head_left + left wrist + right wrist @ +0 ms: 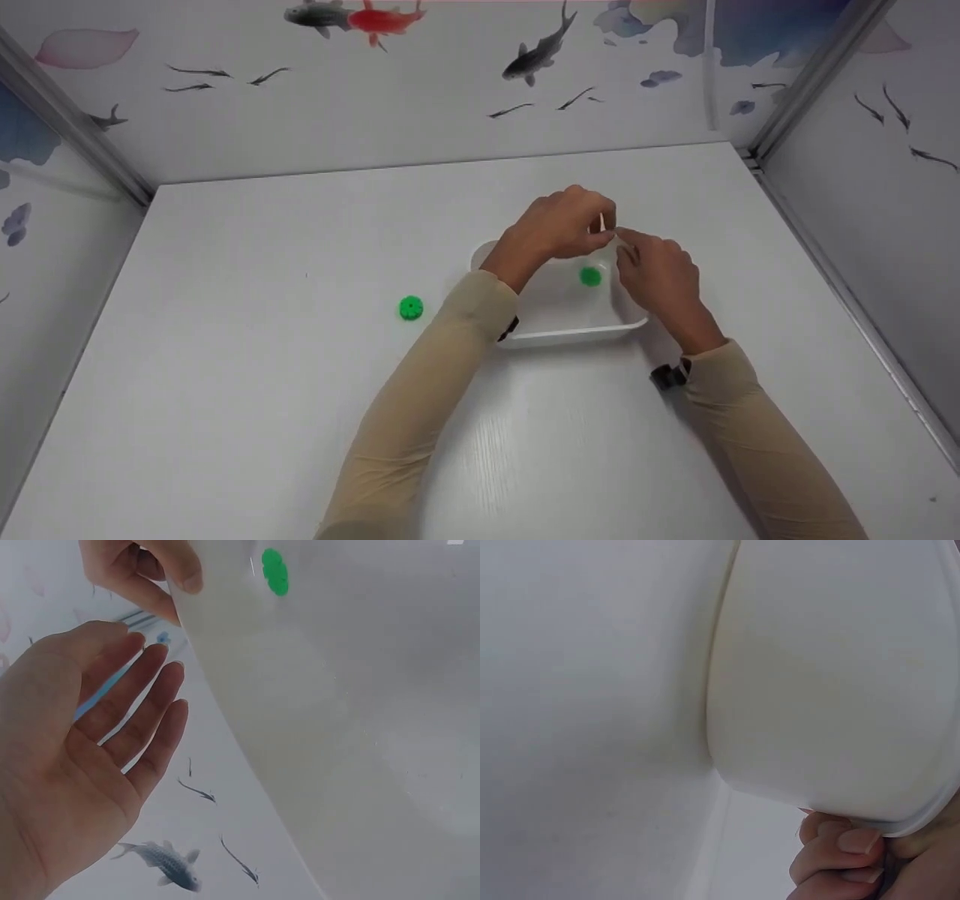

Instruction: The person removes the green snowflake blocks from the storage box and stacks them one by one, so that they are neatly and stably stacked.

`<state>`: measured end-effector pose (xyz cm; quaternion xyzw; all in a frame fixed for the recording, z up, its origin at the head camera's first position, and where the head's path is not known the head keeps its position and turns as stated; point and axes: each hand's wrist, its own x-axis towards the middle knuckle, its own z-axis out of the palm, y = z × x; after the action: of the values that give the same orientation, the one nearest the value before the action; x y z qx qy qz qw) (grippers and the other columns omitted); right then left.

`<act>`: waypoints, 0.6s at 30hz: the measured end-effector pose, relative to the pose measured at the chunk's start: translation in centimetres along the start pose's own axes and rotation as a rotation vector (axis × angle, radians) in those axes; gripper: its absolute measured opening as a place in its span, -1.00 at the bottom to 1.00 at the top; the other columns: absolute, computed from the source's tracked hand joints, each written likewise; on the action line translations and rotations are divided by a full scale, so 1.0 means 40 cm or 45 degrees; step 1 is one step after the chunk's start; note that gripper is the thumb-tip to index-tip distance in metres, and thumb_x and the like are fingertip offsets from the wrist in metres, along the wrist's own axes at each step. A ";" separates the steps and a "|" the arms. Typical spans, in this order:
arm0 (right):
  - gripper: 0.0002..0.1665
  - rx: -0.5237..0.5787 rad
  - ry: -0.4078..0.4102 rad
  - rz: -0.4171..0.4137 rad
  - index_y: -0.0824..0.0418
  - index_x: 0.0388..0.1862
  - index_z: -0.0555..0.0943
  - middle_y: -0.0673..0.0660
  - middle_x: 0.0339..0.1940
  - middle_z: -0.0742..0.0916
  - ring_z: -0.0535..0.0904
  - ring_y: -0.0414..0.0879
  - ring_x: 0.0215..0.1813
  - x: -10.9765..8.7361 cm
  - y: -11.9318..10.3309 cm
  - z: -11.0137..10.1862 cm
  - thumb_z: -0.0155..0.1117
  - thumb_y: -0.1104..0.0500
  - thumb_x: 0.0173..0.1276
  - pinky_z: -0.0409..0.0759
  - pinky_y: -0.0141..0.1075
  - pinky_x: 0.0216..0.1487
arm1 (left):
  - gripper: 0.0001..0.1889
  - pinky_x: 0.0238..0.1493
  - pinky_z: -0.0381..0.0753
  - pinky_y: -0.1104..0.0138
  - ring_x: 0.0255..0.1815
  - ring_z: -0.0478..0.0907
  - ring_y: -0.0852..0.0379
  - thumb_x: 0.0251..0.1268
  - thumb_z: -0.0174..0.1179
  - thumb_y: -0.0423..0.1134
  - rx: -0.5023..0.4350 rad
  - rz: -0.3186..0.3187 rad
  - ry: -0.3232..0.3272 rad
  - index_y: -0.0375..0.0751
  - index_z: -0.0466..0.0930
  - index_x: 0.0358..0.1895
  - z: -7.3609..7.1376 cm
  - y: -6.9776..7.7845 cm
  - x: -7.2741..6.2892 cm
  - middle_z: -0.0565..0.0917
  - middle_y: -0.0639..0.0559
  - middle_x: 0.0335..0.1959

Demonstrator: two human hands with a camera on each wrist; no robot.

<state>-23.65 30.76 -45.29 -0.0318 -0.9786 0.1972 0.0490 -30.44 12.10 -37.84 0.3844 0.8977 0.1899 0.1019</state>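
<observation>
A white rectangular container (pixel 566 311) with rounded corners stands on the table. Its far right corner rim is pinched by my right hand (pixel 660 274), thumb on the inner side in the left wrist view and fingers curled under the lip in the right wrist view. My left hand (pixel 559 225) reaches over the container's far side, close to the right fingertips. Its fingers are loosely extended beside the rim in the left wrist view and hold nothing. Inside the container lies a green round piece (pixel 590 277). Another green round piece with a notched edge (pixel 411 307) rests outside, left of my left forearm.
The white table (pixel 247 360) spreads around the container. Walls printed with fish (pixel 536 56) enclose it at the back and sides, with metal frame posts at the corners. A small black device (pixel 667 376) sits at my right wrist.
</observation>
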 end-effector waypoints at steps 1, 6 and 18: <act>-0.45 0.002 -0.003 0.004 0.14 0.57 0.56 0.12 -0.49 0.56 0.40 -0.02 -0.47 0.000 -0.001 0.000 0.10 0.10 0.68 0.29 -0.21 -0.50 | -0.72 -0.01 0.72 0.28 0.02 0.69 0.18 0.66 0.20 -0.07 0.005 -0.004 -0.011 0.02 0.78 0.22 0.005 0.001 0.003 0.80 0.07 0.11; -0.45 0.010 -0.003 0.010 0.13 0.56 0.57 0.12 -0.49 0.57 0.41 -0.02 -0.46 -0.002 -0.003 -0.002 0.10 0.10 0.68 0.30 -0.22 -0.50 | -0.70 0.02 0.74 0.28 0.04 0.68 0.18 0.63 0.23 -0.10 0.052 -0.030 -0.079 -0.01 0.77 0.25 0.022 0.007 0.017 0.79 0.05 0.14; -0.48 0.009 0.010 -0.023 0.07 0.52 0.61 0.11 -0.53 0.54 0.36 -0.03 -0.50 -0.005 0.002 0.000 0.09 0.13 0.68 0.26 -0.23 -0.55 | -0.66 0.20 0.71 0.25 0.14 0.66 0.14 0.50 0.42 -0.15 0.118 -0.049 -0.197 -0.03 0.77 0.26 0.033 0.019 0.038 0.76 0.07 0.18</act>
<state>-23.45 30.80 -45.33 -0.0237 -0.9780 0.2001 0.0546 -30.53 14.03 -38.75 0.3847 0.9022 0.1161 0.1567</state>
